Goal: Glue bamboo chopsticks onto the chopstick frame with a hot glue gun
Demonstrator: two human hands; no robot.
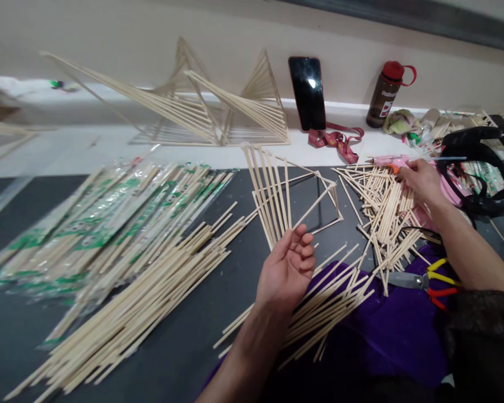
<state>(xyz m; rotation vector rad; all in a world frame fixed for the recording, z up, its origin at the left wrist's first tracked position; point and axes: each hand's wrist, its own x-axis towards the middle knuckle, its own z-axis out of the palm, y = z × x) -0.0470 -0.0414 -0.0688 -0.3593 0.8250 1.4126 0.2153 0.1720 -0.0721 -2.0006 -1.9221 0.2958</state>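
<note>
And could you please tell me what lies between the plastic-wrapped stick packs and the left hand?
The head view shows loose long sticks, then dark tabletop before the left hand.

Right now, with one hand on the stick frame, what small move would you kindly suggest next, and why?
I would probably bring the pink glue gun over to the stick frame: the left hand holds the frame at its near end, and the right hand is at the gun, whose nozzle points roughly toward the frame.
</note>
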